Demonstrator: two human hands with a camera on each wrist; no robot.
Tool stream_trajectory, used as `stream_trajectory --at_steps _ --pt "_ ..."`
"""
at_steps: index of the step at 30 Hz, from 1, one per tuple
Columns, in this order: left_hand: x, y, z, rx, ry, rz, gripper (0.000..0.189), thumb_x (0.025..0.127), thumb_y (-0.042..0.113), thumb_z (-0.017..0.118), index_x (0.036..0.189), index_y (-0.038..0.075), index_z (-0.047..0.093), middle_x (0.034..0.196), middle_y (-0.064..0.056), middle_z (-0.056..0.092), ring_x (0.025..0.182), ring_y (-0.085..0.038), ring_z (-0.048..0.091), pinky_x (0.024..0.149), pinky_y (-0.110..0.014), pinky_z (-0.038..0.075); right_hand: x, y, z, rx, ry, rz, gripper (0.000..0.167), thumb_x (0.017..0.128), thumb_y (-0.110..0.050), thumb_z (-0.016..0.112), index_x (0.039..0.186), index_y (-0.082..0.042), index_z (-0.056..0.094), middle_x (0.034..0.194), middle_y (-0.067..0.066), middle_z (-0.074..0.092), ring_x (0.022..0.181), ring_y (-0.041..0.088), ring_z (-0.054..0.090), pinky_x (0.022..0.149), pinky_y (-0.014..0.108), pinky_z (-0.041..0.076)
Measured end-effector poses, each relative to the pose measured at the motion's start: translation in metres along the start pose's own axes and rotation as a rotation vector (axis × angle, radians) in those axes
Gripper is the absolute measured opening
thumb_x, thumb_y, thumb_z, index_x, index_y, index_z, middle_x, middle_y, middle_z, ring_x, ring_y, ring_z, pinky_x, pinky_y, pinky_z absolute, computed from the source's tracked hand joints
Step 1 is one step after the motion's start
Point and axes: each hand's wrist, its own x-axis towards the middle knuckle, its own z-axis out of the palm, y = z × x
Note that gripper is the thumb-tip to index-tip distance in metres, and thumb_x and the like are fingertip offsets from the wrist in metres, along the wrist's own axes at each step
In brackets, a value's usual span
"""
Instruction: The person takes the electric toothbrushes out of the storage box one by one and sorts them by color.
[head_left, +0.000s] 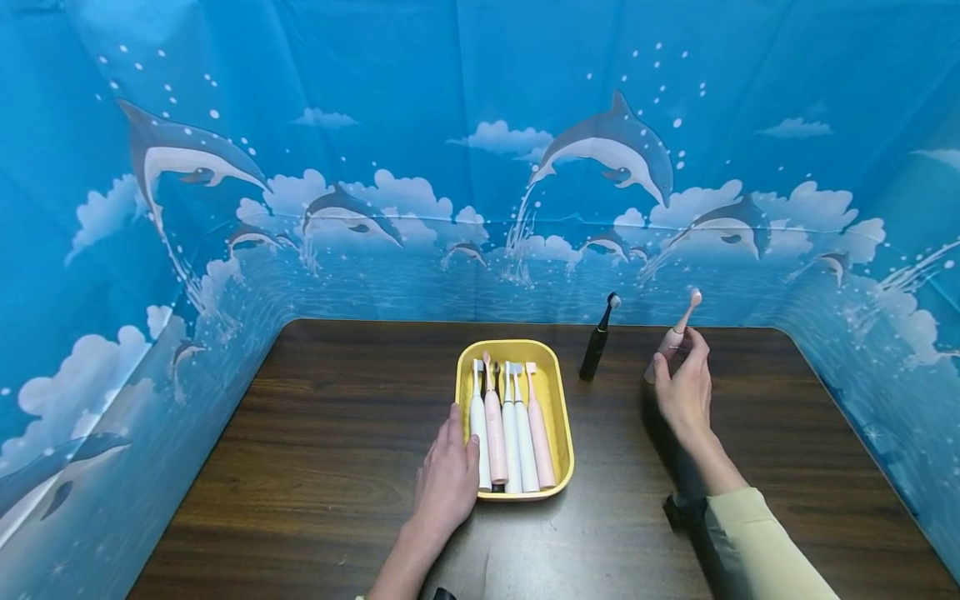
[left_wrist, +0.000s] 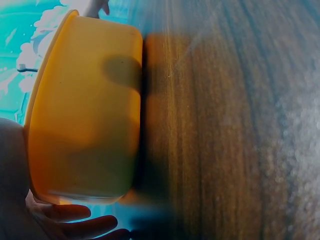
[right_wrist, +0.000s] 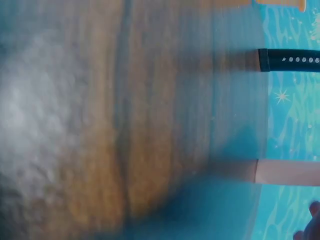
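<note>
My left hand (head_left: 447, 475) holds the near left side of a yellow tray (head_left: 564, 417), thumb over the rim and fingers along the outside. In the left wrist view, those fingers (left_wrist: 89, 227) look fairly straight and spread beside the tray wall. Inside the tray lie white and pink electric toothbrushes (head_left: 495, 437), with darker ones partly hidden among them. My right hand (head_left: 686, 392) pinches a pink electric toothbrush (head_left: 681, 323) between thumb and fingers. That toothbrush is upright, its base on the table in the right wrist view; the hand hides part of its handle.
A black electric toothbrush (head_left: 595, 352) stands upright between the tray and the pink one. The dark wooden table (head_left: 330, 433) ends at a blue dolphin-print curtain (head_left: 420, 275) behind and on both sides. A black band or device (head_left: 684, 511) is at my right wrist.
</note>
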Motion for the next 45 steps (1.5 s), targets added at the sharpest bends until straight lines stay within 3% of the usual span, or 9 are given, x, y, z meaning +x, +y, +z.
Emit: stream_trajectory --at_steps 3,7,12,17,23,27,34,39,45 --pt "0.001 0.000 0.000 -0.001 -0.003 -0.001 0.060 0.107 0.025 0.052 0.157 -0.004 0.034 0.144 -0.028 0.052 0.124 -0.046 0.057 0.093 -0.062 0.049 -0.002 -0.006 0.000 0.024 0.111 -0.034 0.063 0.101 -0.012 0.061 0.153 -0.002 0.027 0.143 0.028 0.041 0.127 0.043 0.045 0.105 0.060 0.040" --pt "0.001 0.000 -0.001 0.000 -0.008 -0.007 0.060 0.107 0.025 0.052 0.157 -0.003 0.034 0.145 -0.028 0.051 0.125 -0.046 0.057 0.094 -0.062 0.049 -0.007 -0.026 0.002 0.096 0.273 -0.157 0.058 0.097 -0.008 0.064 0.146 0.004 0.036 0.135 0.029 0.044 0.122 0.043 0.043 0.098 0.055 0.039" --pt "0.000 -0.001 -0.002 0.005 -0.009 -0.009 0.060 0.107 0.026 0.052 0.157 -0.003 0.034 0.145 -0.029 0.052 0.125 -0.046 0.057 0.094 -0.062 0.049 -0.020 -0.069 0.009 0.238 0.365 -0.316 0.048 0.091 0.004 0.064 0.133 0.012 0.045 0.119 0.031 0.049 0.108 0.039 0.051 0.093 0.044 0.038" --pt "0.000 -0.001 -0.001 0.001 -0.004 -0.006 0.060 0.107 0.025 0.052 0.157 -0.004 0.034 0.144 -0.029 0.052 0.124 -0.047 0.057 0.094 -0.063 0.049 -0.041 -0.110 0.023 0.325 0.351 -0.410 0.042 0.089 0.006 0.064 0.127 0.014 0.047 0.111 0.033 0.052 0.099 0.039 0.054 0.095 0.030 0.039" --pt "0.000 -0.001 0.000 -0.012 0.002 -0.003 0.060 0.107 0.025 0.052 0.157 -0.003 0.034 0.145 -0.028 0.051 0.123 -0.048 0.057 0.093 -0.064 0.048 -0.066 -0.127 0.052 0.370 0.178 -0.403 0.045 0.090 0.002 0.064 0.131 0.009 0.047 0.112 0.026 0.054 0.102 0.035 0.055 0.092 0.034 0.044" --pt "0.000 -0.001 -0.001 -0.014 0.017 0.008 0.060 0.107 0.025 0.053 0.156 -0.003 0.035 0.144 -0.028 0.053 0.121 -0.048 0.059 0.092 -0.063 0.049 -0.078 -0.139 0.072 0.436 0.006 -0.308 0.045 0.089 0.007 0.064 0.132 0.006 0.050 0.119 0.021 0.054 0.104 0.034 0.058 0.088 0.046 0.052" --pt "-0.001 -0.002 0.000 -0.003 0.034 0.030 0.058 0.106 0.022 0.055 0.155 -0.004 0.037 0.140 -0.028 0.056 0.116 -0.048 0.061 0.087 -0.063 0.051 -0.081 -0.156 0.097 0.419 -0.304 0.086 0.057 0.089 -0.002 0.065 0.143 -0.002 0.049 0.137 0.020 0.057 0.115 0.032 0.062 0.092 0.047 0.054" --pt "-0.001 -0.002 0.000 -0.002 0.032 0.032 0.057 0.106 0.021 0.055 0.155 -0.004 0.038 0.138 -0.028 0.057 0.113 -0.049 0.062 0.086 -0.063 0.051 -0.072 -0.160 0.109 0.375 -0.425 0.256 0.069 0.090 -0.006 0.063 0.153 0.004 0.037 0.142 0.027 0.053 0.125 0.038 0.058 0.100 0.050 0.050" --pt "-0.002 -0.001 0.000 -0.009 0.026 0.027 0.058 0.106 0.021 0.055 0.155 -0.004 0.037 0.138 -0.029 0.057 0.114 -0.049 0.062 0.087 -0.063 0.051 -0.063 -0.160 0.118 0.402 -0.489 0.422 0.067 0.095 -0.012 0.060 0.154 0.005 0.031 0.145 0.029 0.051 0.132 0.041 0.052 0.109 0.052 0.042"
